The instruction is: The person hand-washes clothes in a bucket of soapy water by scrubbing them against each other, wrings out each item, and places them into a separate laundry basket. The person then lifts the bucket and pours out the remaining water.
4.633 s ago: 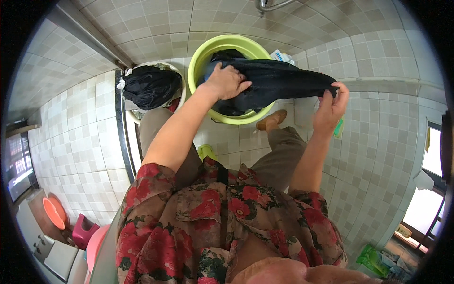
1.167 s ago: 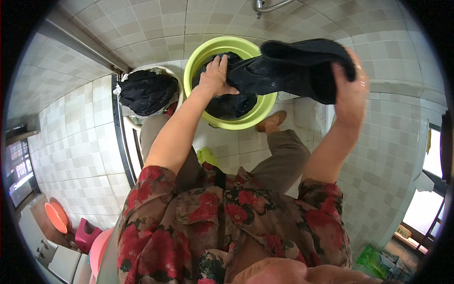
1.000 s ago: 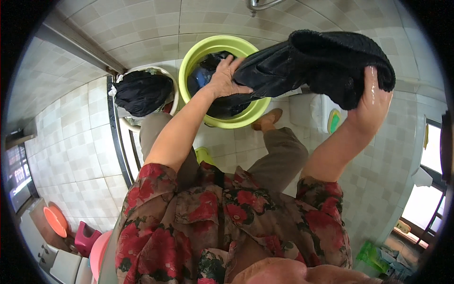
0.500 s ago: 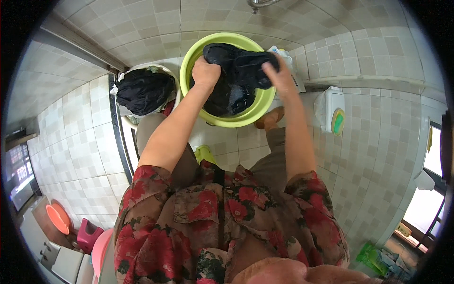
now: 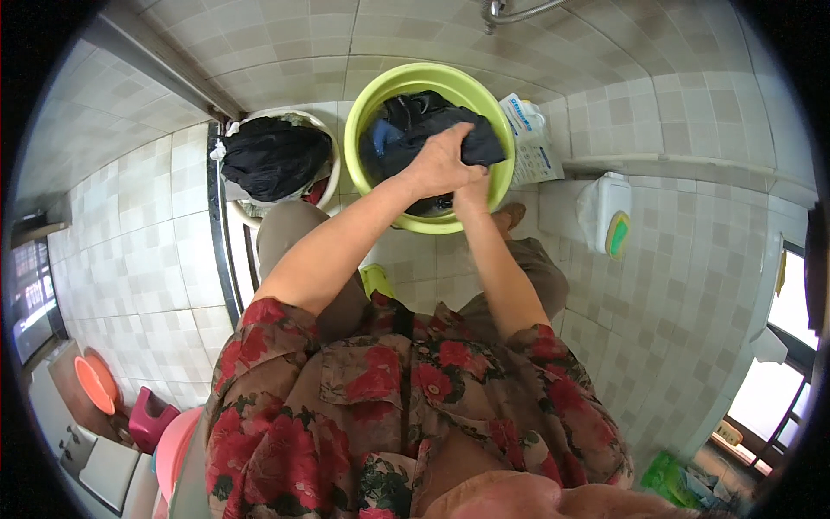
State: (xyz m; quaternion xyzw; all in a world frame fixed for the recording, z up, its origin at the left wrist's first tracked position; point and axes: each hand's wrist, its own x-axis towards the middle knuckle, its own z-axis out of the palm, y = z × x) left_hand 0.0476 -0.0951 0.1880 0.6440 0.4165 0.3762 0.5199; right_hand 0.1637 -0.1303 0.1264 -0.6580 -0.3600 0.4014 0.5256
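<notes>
Left hand [image 5: 439,164], thumb low and fingers angled up to the right, grasps the black garment [image 5: 486,145], which lies bunched inside the yellow-green tub [image 5: 508,164]. Right hand [image 5: 472,192] touches it from below, over the tub's near right side — its fingertips are hidden, so whether it grips the cloth I cannot tell.

Far left, an orange basin [image 5: 95,385] is near a magenta stool [image 5: 152,419] and a pink basin [image 5: 175,448]. Farther right, black cloth [image 5: 277,160] is heaped in a pale round container [image 5: 335,164], just beside the tub. In the tub, left of the hands, a blue patch [image 5: 386,137] shows among dark cloth. Right of the tub stands a white package [image 5: 534,143] with blue print; beyond it, a white box [image 5: 611,195] with a green-and-yellow pad [image 5: 617,235] — and, at lower right, a green bag [image 5: 666,478].
</notes>
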